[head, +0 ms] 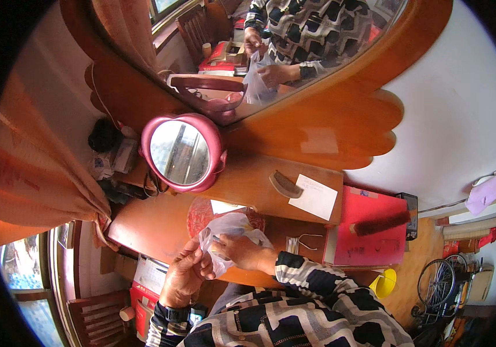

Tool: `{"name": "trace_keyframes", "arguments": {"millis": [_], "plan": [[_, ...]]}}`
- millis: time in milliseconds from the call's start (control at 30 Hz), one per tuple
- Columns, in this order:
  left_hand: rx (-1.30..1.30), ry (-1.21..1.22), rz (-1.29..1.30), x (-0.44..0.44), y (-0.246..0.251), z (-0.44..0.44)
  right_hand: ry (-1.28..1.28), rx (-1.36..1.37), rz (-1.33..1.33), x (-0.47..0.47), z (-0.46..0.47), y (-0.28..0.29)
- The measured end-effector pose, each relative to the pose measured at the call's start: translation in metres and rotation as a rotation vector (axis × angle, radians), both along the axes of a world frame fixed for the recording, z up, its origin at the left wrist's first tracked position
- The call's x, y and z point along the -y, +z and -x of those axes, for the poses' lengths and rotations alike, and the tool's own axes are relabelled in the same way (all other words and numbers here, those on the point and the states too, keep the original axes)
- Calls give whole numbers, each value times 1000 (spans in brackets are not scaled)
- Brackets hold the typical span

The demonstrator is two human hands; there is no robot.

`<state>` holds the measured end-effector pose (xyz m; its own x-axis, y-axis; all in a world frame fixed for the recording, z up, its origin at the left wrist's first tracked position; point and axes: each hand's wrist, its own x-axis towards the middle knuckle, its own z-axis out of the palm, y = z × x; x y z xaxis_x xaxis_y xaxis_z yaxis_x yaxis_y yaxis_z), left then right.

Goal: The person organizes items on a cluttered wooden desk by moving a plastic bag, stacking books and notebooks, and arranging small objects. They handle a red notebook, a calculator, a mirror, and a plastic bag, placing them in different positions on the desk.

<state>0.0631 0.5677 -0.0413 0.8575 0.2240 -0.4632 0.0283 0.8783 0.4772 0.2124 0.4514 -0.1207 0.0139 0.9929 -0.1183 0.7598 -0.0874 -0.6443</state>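
Observation:
A thin, translucent white plastic bag (226, 223) is held over the front of the wooden dressing table (157, 217). The fingers of my left hand (186, 271) pinch its rim. My right hand (243, 253) reaches into the bag's mouth from the right. Its fingertips are partly covered by the film, so I cannot tell whether they grip anything. Behind the bag lie a red patterned round mat (196, 215) and a white paper (226, 207). The large wall mirror (213, 47) reflects both hands and the bag.
A pink-framed vanity mirror (180, 152) stands on the raised shelf, left of a brown comb (285, 184) and a white paper sheet (317, 195). Cotton swabs (292, 245) lie right of my hands. Farther right, a dark red brush (382, 223) rests on a red box (361, 247).

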Motion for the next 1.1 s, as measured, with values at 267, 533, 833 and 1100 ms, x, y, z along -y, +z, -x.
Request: {"name": "trace_keyframes", "arguments": {"millis": [267,533,833,1100], "plan": [[-33,14,-107,-7,-6,3,-723,491,-90,37,-110,4],[-13,0,-119,-4,-2,-4,-577,798,-121,34,-159,-20],[-45,4,-94,-6,-4,3,-829,310,-88,138,-192,-18],[-26,-27,-106,-7,-9,0,-897,241,371,152,-195,-1]]}}
